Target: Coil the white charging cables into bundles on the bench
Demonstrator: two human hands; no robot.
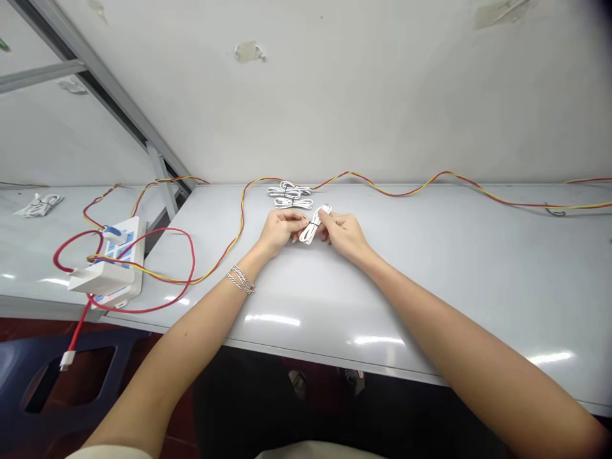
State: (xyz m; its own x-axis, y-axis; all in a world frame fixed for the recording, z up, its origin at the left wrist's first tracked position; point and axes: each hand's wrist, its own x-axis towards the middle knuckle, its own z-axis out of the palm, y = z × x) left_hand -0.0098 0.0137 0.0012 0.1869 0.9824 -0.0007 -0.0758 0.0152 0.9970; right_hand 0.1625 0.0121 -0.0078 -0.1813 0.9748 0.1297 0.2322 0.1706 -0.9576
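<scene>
We see a white cable between our two hands, folded into a small, slim bundle with a thin dark tie around its middle; its loops point down towards us, leaning slightly left. Just beyond our grip, more bundled cables lie on the shiny grey table, close to a pale wall. A twisted red-and-yellow wire runs behind them and curves down to the left of our grip, towards a power strip well apart from it. Our right hand pinches the cable near its top, thumb uppermost. Our left hand bends inwards from the other side, fingertips at the tie; we cannot tell whether they grip it. Both forearms reach forward and converge, a silvery bracelet on the left wrist.
</scene>
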